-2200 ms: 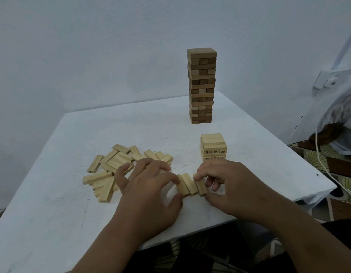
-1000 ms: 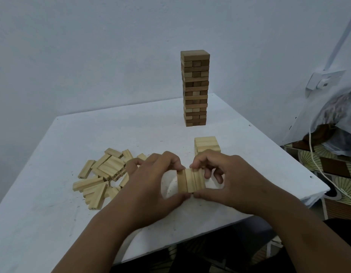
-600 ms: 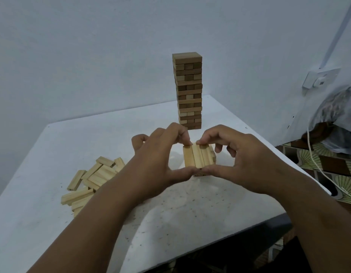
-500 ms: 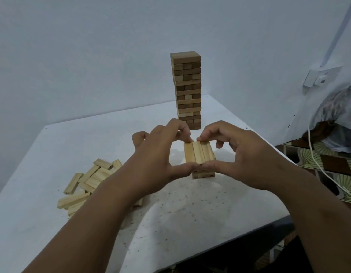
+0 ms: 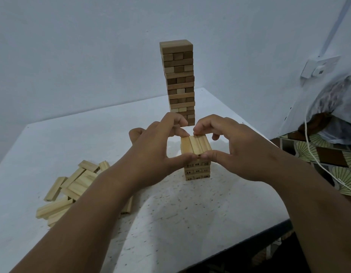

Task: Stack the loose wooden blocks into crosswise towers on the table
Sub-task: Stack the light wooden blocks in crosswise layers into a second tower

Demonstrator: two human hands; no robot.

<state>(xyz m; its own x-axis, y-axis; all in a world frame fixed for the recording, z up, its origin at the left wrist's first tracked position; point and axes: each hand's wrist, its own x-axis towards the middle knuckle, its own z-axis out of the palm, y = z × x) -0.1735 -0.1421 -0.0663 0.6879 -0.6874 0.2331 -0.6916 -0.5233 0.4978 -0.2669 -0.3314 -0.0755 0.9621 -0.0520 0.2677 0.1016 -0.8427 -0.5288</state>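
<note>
Now three blocks [image 5: 195,143] between both hands

Pale matt wooden blocks [image 5: 196,144]

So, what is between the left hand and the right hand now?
In the head view, a row of three light blocks, pinched by the left hand and right hand, sits on the short tower.

Dim, bluish, soft light; faint shadows, wide-angle bending at edges.
</note>
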